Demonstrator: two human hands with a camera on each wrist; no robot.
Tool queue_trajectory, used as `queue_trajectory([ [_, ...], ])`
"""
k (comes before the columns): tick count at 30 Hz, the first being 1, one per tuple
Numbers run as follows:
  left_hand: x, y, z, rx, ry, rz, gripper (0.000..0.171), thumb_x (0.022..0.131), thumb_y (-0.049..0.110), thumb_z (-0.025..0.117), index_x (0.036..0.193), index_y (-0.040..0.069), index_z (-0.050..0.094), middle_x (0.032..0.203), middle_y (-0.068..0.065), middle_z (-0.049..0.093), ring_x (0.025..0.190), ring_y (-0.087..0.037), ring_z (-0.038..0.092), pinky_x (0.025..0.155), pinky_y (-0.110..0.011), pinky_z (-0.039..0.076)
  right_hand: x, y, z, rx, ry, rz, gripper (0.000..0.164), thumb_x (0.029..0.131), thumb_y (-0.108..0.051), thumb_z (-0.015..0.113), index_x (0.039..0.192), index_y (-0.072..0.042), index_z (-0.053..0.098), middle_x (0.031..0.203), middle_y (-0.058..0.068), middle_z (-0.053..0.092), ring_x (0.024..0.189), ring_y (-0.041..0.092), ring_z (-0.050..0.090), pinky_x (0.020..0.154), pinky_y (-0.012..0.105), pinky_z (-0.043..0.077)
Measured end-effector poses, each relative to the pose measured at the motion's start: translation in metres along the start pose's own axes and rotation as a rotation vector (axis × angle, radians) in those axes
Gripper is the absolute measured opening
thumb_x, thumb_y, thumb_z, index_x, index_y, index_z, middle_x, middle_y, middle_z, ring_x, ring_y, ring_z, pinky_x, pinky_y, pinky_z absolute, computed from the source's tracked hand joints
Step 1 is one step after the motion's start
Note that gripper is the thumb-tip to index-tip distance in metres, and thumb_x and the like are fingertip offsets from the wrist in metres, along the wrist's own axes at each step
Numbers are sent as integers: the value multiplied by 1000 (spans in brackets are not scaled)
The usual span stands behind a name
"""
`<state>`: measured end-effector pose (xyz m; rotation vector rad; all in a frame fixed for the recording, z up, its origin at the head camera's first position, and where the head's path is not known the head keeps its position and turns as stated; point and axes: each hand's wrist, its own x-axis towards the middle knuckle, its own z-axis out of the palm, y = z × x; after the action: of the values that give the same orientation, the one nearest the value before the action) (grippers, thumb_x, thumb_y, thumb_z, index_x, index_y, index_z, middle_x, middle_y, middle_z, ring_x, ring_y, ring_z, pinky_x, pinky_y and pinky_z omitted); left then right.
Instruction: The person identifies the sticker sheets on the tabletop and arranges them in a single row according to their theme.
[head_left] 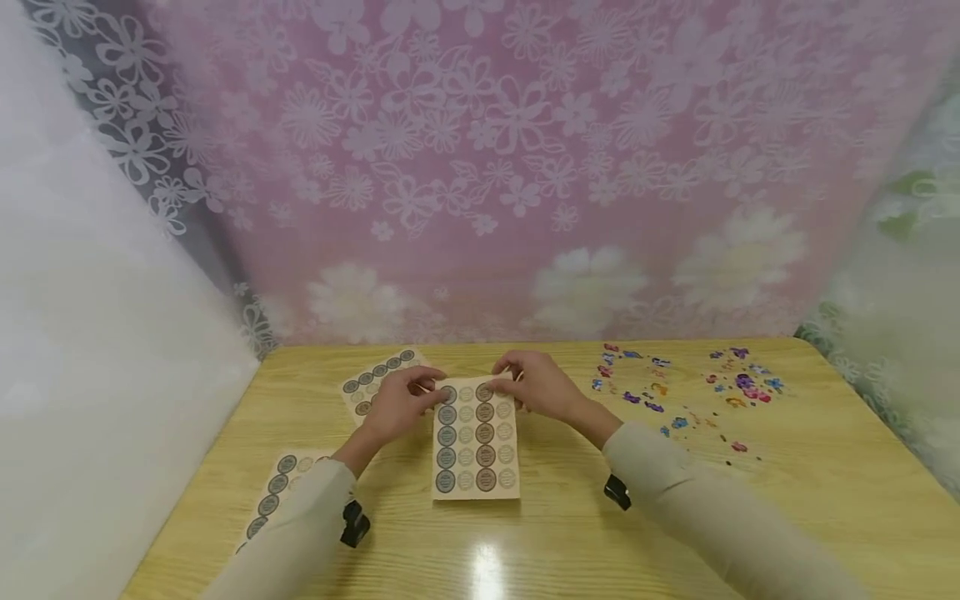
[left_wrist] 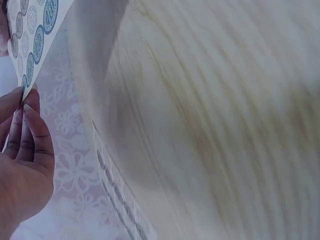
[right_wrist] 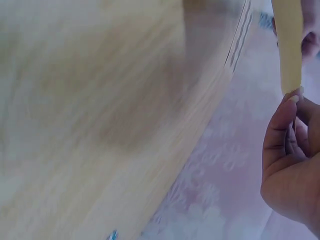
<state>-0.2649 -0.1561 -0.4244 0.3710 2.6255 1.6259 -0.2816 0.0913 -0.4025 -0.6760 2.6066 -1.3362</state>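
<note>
A cream sticker sheet [head_left: 476,442] with columns of round printed labels is held up in front of me, off the table. My left hand [head_left: 399,403] pinches its upper left corner between thumb and fingers. At the upper right corner, my right hand [head_left: 542,387] pinches it the same way. The left wrist view shows the printed side of the sheet [left_wrist: 37,37] above the left hand [left_wrist: 25,155]. From the right wrist, the plain back of the sheet [right_wrist: 291,47] rises from the pinching fingertips of the right hand [right_wrist: 295,145].
Another sticker sheet [head_left: 362,387] lies behind my left hand. A further sheet [head_left: 276,492] is partly covered by my left sleeve. Small colourful flower-like pieces [head_left: 744,382] are scattered across the right side of the wooden table [head_left: 555,550]. A pink floral curtain [head_left: 480,208] hangs behind.
</note>
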Motion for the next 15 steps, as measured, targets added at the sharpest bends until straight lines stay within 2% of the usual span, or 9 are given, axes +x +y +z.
queue_trajectory([
  [4, -18, -8, -19, 19, -21, 14, 33, 89, 16, 70, 118, 0, 65, 96, -12, 59, 78, -37, 60, 66, -48, 52, -6, -12, 20, 53, -25, 9, 20, 92, -21, 67, 108, -10, 65, 77, 7, 57, 58, 35, 60, 47, 39, 50],
  [7, -27, -18, -30, 40, -36, 25, 35, 88, 20, 71, 118, 1, 66, 93, -7, 61, 73, -35, 60, 63, -48, 52, -8, -17, 31, 79, -64, -6, 20, 94, -19, 64, 110, -9, 64, 77, 7, 57, 58, 34, 61, 48, 38, 50],
  [9, -34, -21, -37, 52, -50, 33, 34, 89, 19, 70, 117, 1, 66, 92, -7, 61, 72, -36, 60, 62, -47, 52, -10, -19, 38, 99, -90, -16, 19, 95, -17, 62, 111, -8, 63, 76, 7, 57, 59, 34, 62, 51, 42, 52],
  [12, -42, -25, -46, 69, -63, 34, 32, 88, 19, 71, 115, 2, 68, 89, -6, 62, 73, -35, 60, 60, -44, 52, -11, -22, 48, 123, -118, -21, 20, 95, -14, 62, 112, -5, 63, 75, 8, 57, 60, 33, 63, 56, 46, 53],
  [15, -47, -30, -52, 101, -88, 34, 29, 88, 17, 70, 113, 2, 68, 87, -5, 63, 75, -30, 62, 59, -36, 51, -12, -23, 59, 149, -135, -7, 19, 94, -12, 62, 112, -4, 62, 75, 8, 56, 59, 28, 62, 56, 44, 54],
])
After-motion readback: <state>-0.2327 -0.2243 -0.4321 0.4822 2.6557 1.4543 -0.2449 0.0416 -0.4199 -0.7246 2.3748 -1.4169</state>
